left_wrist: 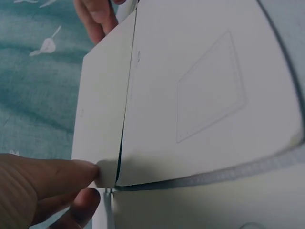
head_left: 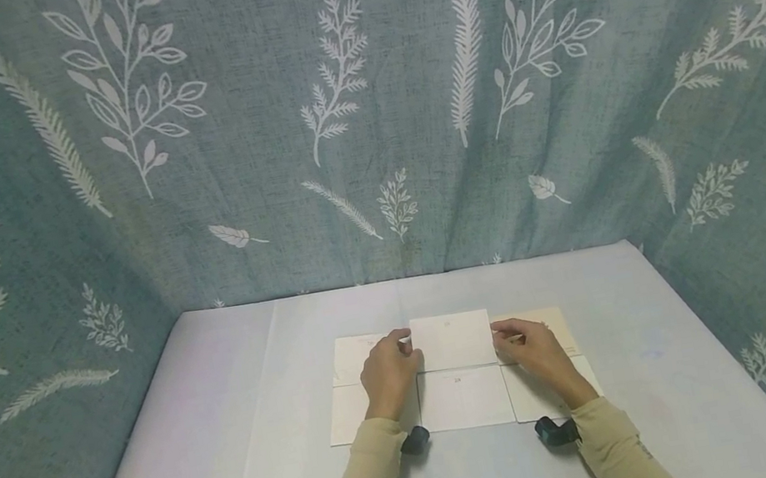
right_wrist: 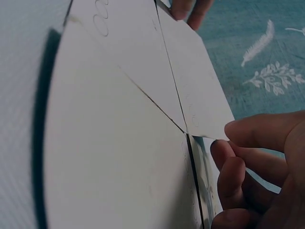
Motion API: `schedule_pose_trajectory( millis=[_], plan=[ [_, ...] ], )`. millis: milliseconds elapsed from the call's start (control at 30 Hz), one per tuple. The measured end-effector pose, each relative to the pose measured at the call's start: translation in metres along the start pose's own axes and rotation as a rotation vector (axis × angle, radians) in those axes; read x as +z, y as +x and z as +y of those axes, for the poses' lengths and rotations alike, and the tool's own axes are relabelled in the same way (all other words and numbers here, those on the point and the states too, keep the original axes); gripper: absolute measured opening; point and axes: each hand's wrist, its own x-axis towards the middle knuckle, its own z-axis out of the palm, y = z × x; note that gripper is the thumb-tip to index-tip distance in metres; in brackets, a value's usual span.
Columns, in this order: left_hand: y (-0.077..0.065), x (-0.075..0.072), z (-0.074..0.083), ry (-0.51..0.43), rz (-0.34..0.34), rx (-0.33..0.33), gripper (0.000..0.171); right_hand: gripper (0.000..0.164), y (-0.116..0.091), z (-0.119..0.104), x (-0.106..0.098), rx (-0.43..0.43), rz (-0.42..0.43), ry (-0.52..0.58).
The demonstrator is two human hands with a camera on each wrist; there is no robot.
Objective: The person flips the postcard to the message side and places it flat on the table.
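A white card [head_left: 451, 340] in the middle of the back row is pinched at both side edges. My left hand [head_left: 386, 374] grips its left edge between thumb and fingers, while my right hand [head_left: 534, 349] pinches the right edge. Directly in front lies another white card [head_left: 466, 404]; the left wrist view shows a faint four-sided outline [left_wrist: 212, 88] drawn on it. To the left are a back card [head_left: 350, 353] and a front card [head_left: 346, 416], partly covered by my left hand. On the right, a cream back card [head_left: 555, 322] and a white front card [head_left: 534, 400] sit partly under my right hand.
The cards lie on a white-covered table [head_left: 261, 462]. Blue-green curtains [head_left: 271, 207] with white leaf prints stand at the back and both sides. Dark wrist-camera mounts [head_left: 415, 440] hang under the sleeves, close to the front row of cards.
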Motion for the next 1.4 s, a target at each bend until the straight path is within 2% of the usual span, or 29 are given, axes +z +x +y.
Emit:
schedule_pose_trajectory(
  millis=[533,767,933,1100,1400],
  plan=[
    [-0.002,0.0,0.0,0.01,-0.024,-0.033,0.035,0.031,-0.001,-0.006,-0.004,0.001,-0.068,-0.072],
    [-0.002,0.0,-0.002,0.03,-0.001,-0.021,0.031,0.033,-0.001,-0.005,-0.002,0.03,-0.072,-0.092],
    [-0.001,-0.001,-0.001,0.018,0.008,-0.008,0.028,0.034,-0.001,-0.005,-0.008,0.012,-0.062,-0.09],
    [-0.005,-0.001,0.007,-0.004,-0.002,0.007,0.025,0.035,-0.003,-0.003,-0.017,0.036,-0.028,-0.062],
    [-0.008,0.01,0.024,-0.005,-0.051,0.064,0.025,0.042,-0.014,0.005,-0.047,0.089,0.012,-0.04]
  ],
)
